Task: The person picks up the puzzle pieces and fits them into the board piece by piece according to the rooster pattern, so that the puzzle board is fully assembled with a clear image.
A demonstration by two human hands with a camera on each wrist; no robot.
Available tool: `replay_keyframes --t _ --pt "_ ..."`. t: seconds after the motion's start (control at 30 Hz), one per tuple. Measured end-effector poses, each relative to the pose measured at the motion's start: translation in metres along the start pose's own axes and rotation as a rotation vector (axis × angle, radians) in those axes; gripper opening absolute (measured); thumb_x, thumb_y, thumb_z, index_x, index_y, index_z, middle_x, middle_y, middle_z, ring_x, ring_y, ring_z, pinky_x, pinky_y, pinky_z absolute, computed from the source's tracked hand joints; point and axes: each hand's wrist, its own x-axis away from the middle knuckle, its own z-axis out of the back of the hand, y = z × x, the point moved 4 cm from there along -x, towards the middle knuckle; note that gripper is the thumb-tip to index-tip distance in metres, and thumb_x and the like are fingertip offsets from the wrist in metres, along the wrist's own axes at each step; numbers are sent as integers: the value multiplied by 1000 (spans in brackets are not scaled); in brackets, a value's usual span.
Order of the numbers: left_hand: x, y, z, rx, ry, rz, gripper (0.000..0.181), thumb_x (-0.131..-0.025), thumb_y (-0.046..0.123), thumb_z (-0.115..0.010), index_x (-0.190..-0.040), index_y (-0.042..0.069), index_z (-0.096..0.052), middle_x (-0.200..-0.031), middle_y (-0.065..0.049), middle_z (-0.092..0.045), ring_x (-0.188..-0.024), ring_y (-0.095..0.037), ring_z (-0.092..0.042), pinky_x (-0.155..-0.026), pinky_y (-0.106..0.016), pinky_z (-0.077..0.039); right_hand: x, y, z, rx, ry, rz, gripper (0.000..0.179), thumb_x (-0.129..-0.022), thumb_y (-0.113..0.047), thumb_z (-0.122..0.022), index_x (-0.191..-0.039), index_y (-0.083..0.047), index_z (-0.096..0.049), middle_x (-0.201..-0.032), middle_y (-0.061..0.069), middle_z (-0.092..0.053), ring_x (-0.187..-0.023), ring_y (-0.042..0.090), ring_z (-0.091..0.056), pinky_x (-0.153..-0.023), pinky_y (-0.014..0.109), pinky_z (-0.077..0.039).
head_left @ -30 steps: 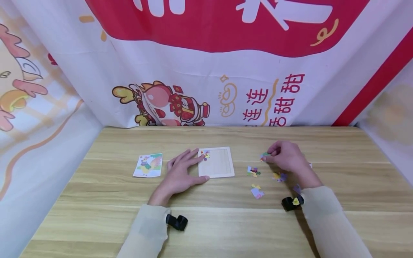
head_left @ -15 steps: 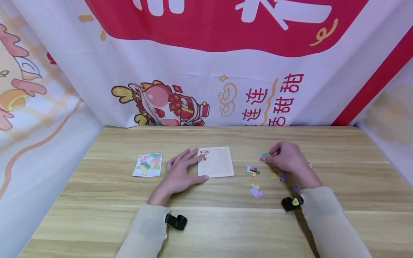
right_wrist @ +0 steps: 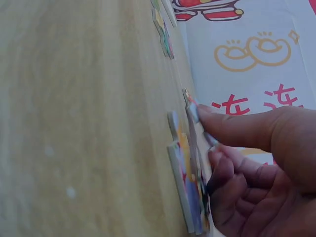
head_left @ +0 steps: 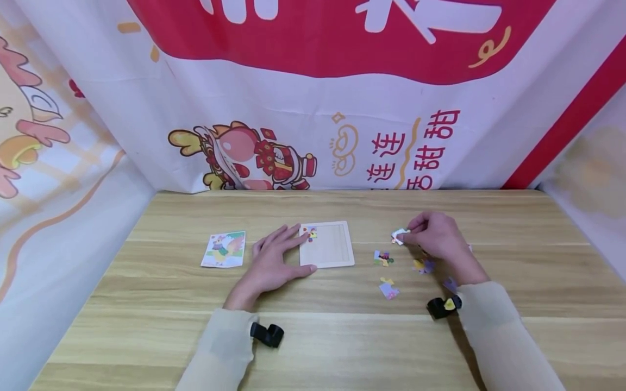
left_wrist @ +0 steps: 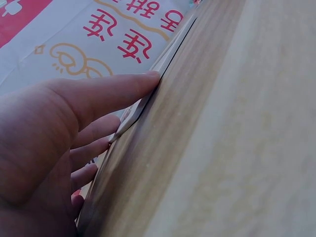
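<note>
My left hand [head_left: 274, 266] rests with spread fingers at the left side of a shallow puzzle tray [head_left: 350, 247]. Its thumb [left_wrist: 133, 85] touches the tray's near edge. A colourful puzzle piece [head_left: 313, 235] lies in the tray's far left corner, partly under a fingertip. To the right, my right hand [head_left: 437, 236] pinches another puzzle piece [head_left: 400, 235] between thumb and fingers. In the head view this piece looks mostly white. Loose puzzle pieces lie around that hand: one [head_left: 383, 258] with green and red, a lilac one [head_left: 389, 290], and a yellow and purple one [head_left: 423, 265].
A picture card [head_left: 224, 249] showing a cartoon bird lies left of my left hand. One more purple piece [head_left: 450, 285] is by the right wrist, partly hidden. Behind the wooden table [head_left: 337, 347] hangs a printed cloth [head_left: 288, 98].
The piece in my right hand has turned, from a green face showing to a mostly white one. My left hand and the tray stay in place.
</note>
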Motion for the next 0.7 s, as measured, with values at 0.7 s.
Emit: replay_keyframes --t 0.7 --pt "-1 -1 -1 18 -1 1 82 -86 46 -89 -158 25 -56 -178 4 -33 -170 -30 -15 -131 -62 -7 9 -11 4 -324 -15 64 35 -102 -33 -76 -122 -6 -69 -112 10 -74 -97 23 -71 -81 32 -62"
